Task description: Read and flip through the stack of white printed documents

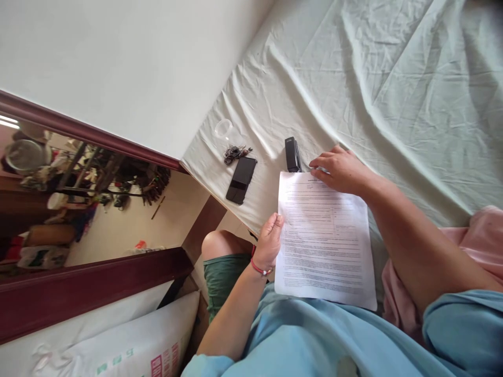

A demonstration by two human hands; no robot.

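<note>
A printed sheet of paper [323, 246] lies tilted across my lap and the bed's edge. My left hand [270, 242] pinches its left edge, thumb on top, a red bracelet at the wrist. Over the paper's upper right edge rests my right hand [341, 168], its fingers stretched to the left and holding nothing that I can see. Just beyond the top edge stands a black stapler [291, 155], a small gap from my right fingertips. Whether several sheets are stacked together I cannot tell.
A black phone [241, 180] lies left of the stapler, with a dark tangled bunch [234, 153] and a clear plastic container [223, 129] behind it. The pale bedsheet [314, 89] is wrinkled. A white wall [129, 68] and printed white sacks [133, 340] are on the left.
</note>
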